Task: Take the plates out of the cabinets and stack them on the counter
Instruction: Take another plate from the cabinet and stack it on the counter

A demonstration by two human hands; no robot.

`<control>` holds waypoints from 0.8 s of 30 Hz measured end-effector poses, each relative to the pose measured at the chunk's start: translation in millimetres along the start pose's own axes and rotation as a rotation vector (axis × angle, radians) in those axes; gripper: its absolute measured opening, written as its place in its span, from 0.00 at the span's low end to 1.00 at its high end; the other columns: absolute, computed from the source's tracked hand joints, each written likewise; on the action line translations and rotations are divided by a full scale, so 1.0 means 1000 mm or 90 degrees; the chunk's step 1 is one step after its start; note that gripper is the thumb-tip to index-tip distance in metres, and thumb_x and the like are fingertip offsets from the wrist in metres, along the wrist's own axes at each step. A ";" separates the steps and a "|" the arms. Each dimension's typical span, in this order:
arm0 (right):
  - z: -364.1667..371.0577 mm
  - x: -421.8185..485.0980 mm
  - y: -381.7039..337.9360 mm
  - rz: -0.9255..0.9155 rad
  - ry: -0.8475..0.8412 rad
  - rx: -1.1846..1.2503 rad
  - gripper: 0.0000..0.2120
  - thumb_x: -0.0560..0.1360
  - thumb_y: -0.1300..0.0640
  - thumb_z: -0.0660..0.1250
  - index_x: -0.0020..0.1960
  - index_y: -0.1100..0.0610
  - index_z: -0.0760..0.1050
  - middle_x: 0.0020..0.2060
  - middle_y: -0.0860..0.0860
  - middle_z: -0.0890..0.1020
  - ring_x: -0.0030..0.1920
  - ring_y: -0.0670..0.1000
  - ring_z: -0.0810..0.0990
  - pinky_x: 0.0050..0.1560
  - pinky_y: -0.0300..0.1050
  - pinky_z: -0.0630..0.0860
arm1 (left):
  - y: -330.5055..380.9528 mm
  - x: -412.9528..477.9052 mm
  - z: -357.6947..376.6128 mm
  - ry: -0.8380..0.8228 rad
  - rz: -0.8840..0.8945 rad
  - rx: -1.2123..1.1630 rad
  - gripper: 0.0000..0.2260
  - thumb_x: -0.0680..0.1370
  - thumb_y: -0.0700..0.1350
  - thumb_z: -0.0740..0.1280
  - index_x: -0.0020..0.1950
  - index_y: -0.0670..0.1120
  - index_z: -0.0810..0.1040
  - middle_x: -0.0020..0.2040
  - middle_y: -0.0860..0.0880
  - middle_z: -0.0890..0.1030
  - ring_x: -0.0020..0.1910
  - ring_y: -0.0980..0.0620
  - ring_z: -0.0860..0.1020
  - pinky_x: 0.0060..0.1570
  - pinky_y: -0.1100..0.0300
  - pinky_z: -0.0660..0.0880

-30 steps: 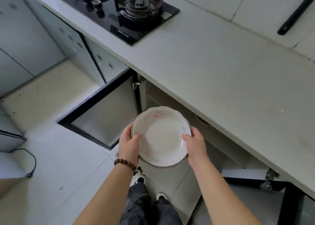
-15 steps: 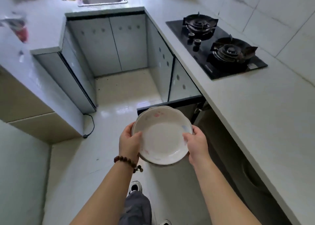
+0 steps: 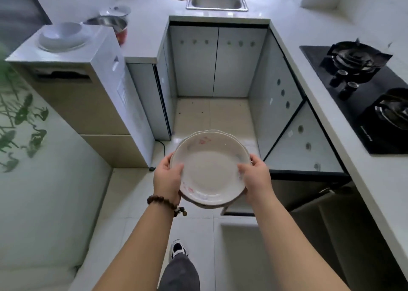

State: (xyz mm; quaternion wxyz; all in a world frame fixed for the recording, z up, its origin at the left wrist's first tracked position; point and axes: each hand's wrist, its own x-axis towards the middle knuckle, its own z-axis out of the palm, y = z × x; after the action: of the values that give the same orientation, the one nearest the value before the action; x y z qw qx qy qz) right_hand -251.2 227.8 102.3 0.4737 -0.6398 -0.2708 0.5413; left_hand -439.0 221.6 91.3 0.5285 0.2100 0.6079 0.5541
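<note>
A person looks down at their own two forearms, reaching forward over a pale tiled floor (image 3: pixel 66 202), with one shoe (image 3: pixel 177 247) visible below. The left hand (image 3: pixel 167 177), with a bead bracelet (image 3: pixel 164 202) on its wrist, and the right hand (image 3: pixel 257 177) grasp opposite sides of a small stack of plates (image 3: pixel 209 169), thumbs over the rim and fingers hidden underneath. The stack is held in the air at about waist height, above the floor and resting on nothing.

The plates are white with scalloped edges and faint pink flowers. They look like glazed ceramic: stiff, breakable, smooth enough to slip, and probably fairly heavy together. Holding them at opposite rims with fingers below seems the safest grip. They face upward, nearly level, tipped slightly toward the viewer; being round, they have no long axis.

Just right of the hands, a lower cabinet door (image 3: pixel 306 140) stands open. The counter (image 3: pixel 331 105) runs along the right edge, carrying a black gas stove (image 3: pixel 362 87). At the far end is a steel sink (image 3: pixel 217 2). On the far left, a bowl (image 3: pixel 63 37) sits on a tall appliance.
</note>
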 end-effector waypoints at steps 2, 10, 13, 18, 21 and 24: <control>0.029 0.023 -0.008 -0.001 0.003 0.003 0.15 0.70 0.69 0.60 0.48 0.54 0.79 0.42 0.56 0.82 0.39 0.55 0.80 0.36 0.45 0.77 | 0.016 0.033 -0.005 -0.007 0.000 -0.003 0.17 0.76 0.32 0.62 0.62 0.43 0.77 0.50 0.47 0.83 0.43 0.51 0.83 0.37 0.59 0.80; 0.117 0.092 -0.053 -0.004 0.039 0.031 0.16 0.68 0.69 0.60 0.49 0.55 0.79 0.42 0.57 0.82 0.39 0.56 0.80 0.38 0.49 0.77 | 0.085 0.144 -0.001 -0.032 0.010 0.002 0.17 0.76 0.33 0.62 0.62 0.45 0.77 0.51 0.48 0.82 0.48 0.49 0.82 0.42 0.56 0.81; 0.138 0.114 -0.070 -0.011 0.041 0.034 0.16 0.69 0.70 0.60 0.52 0.58 0.78 0.43 0.57 0.82 0.39 0.57 0.79 0.37 0.48 0.76 | 0.100 0.177 0.004 -0.050 0.015 -0.004 0.16 0.75 0.33 0.63 0.60 0.47 0.77 0.50 0.48 0.83 0.47 0.49 0.82 0.41 0.57 0.81; 0.162 0.158 -0.090 -0.015 0.053 0.036 0.14 0.70 0.71 0.59 0.48 0.58 0.78 0.40 0.57 0.81 0.38 0.57 0.78 0.38 0.48 0.75 | 0.111 0.227 0.023 -0.059 0.007 -0.022 0.15 0.75 0.32 0.63 0.56 0.48 0.78 0.50 0.47 0.83 0.48 0.48 0.82 0.42 0.56 0.81; 0.174 0.194 -0.098 -0.002 0.058 0.046 0.14 0.71 0.71 0.59 0.47 0.57 0.78 0.40 0.56 0.81 0.37 0.57 0.78 0.38 0.49 0.76 | 0.117 0.261 0.039 -0.060 0.000 -0.023 0.14 0.75 0.32 0.63 0.52 0.50 0.79 0.47 0.49 0.83 0.45 0.50 0.82 0.39 0.59 0.80; 0.186 0.237 -0.109 0.002 0.063 0.051 0.14 0.71 0.71 0.60 0.46 0.57 0.78 0.40 0.56 0.81 0.37 0.56 0.78 0.38 0.49 0.76 | 0.125 0.301 0.061 -0.055 0.001 -0.013 0.15 0.74 0.31 0.63 0.50 0.50 0.80 0.41 0.53 0.84 0.38 0.54 0.83 0.34 0.62 0.79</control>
State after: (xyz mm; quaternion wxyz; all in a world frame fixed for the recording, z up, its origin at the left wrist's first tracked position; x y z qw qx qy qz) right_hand -345.8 534.1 103.6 0.5106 -0.6467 -0.2243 0.5204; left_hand -532.7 539.2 90.3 0.5560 0.2285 0.5789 0.5510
